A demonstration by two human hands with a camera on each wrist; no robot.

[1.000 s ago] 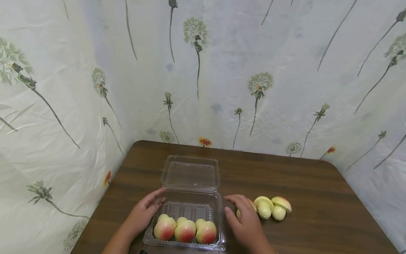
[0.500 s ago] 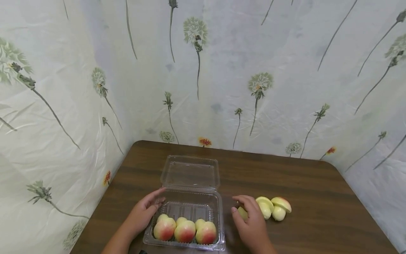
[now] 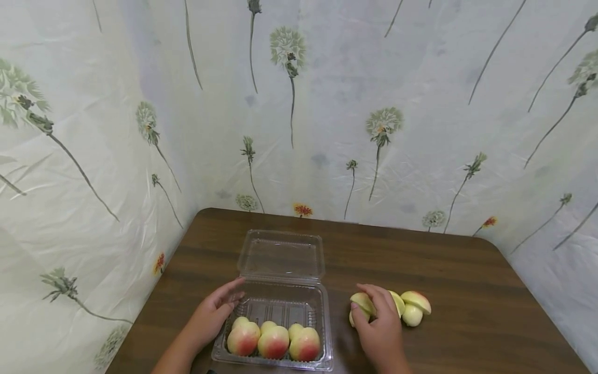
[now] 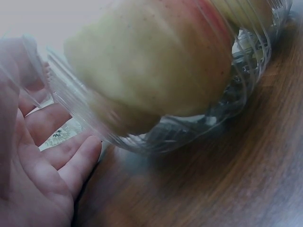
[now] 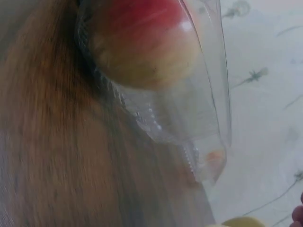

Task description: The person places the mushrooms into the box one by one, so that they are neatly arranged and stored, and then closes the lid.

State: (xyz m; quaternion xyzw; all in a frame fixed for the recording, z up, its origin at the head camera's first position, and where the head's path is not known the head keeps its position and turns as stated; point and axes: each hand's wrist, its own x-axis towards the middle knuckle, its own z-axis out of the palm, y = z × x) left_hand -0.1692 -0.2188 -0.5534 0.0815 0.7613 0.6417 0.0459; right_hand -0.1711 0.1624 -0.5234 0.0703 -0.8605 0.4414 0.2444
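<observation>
Three pale yellow, red-tinged mushrooms (image 3: 304, 344) sit in a row along the near side of an open clear plastic box (image 3: 271, 362). At the box's left wall rests my left hand (image 3: 210, 314), fingers relaxed; its fingers (image 4: 78, 161) show beside the plastic in the left wrist view. Over the table to the right, my right hand (image 3: 380, 327) has its fingers loosely bent above another mushroom (image 3: 362, 301). Beyond that hand lies a second mushroom (image 3: 397, 301), partly hidden by it. A third mushroom (image 3: 415, 306) lies farther right.
The box's hinged lid (image 3: 282, 257) is folded back flat toward the rear of the brown wooden table (image 3: 458, 280). A pale curtain (image 3: 327, 104) with dandelion prints hangs behind and beside the table.
My right hand has moved right, away from the box's side and over the loose mushrooms, uncovering the nearest one. The left hand stays at the box.
</observation>
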